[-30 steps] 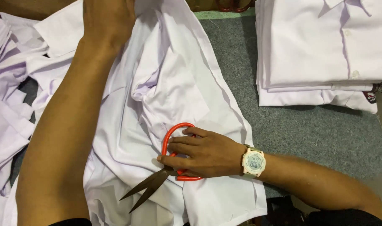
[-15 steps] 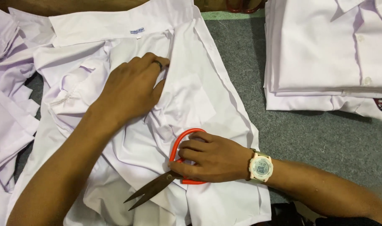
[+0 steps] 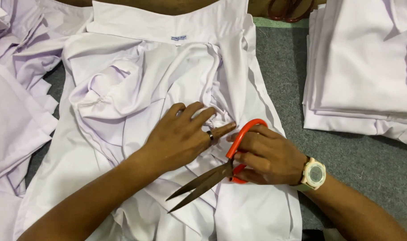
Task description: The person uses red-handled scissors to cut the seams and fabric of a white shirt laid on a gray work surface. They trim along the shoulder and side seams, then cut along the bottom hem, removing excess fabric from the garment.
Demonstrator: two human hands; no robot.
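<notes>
Left hand, fingers spread, pressed the crumpled white shirt at frame centre. Right hand, fingers closed round orange-handled scissors, blades slightly parted. Trimming step, apparently; next needs blades brought to the pinched fabric.

Pale lilac-white is seen on the crumpled shirt. Beside it, orange handles and dark blades are shown on the scissors. A cream watch and grey felt table are seen right of it.
</notes>
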